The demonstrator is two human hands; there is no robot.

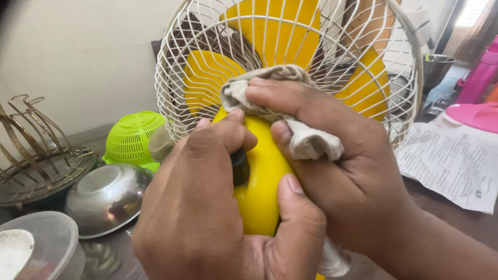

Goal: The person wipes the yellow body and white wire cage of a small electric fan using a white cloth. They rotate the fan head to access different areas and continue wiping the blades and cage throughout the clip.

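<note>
Wiping down a small yellow table fan here, and it looks like the job is mid-way at best: the right hand has a grip closed on a greyish cloth, pressing it against the yellow motor housing right behind the cage, while the left hand is wrapped tight around the same housing, thumb up by a dark knob (can't tell if it's turning it or just bracing). The fan sits right in front of the camera on the desk, its cream wire cage facing away, yellow blades showing through. I'd guess the housing is the bit being cleaned now; the cage wires and blades don't look touched by the cloth at this moment, so that's probably what's left. As for labels and paper: a white printed sheet lies flat on the desk to the right, beside a pink lid and a pink bottle. Left side has a lime green colander, a steel bowl, a clear plastic tub and a brassy wire rack.
</note>
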